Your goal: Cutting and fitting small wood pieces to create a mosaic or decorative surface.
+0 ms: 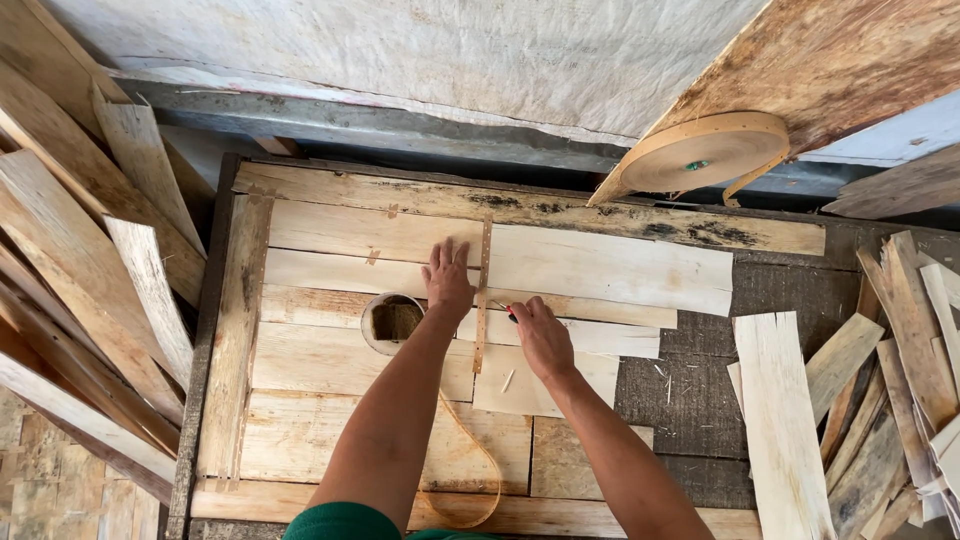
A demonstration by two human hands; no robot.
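Note:
My left hand lies flat, fingers spread, on thin pale wood veneer sheets laid on a work table. It presses beside a narrow strip of brown tape that runs over the seam between sheets. My right hand is closed around a small red-handled tool, its tip at the tape. The tape's loose end trails in a loop toward my body.
A round hole or cup sits left of my left hand. A large roll of brown tape leans at the back right. Stacked veneer strips lie at left and right.

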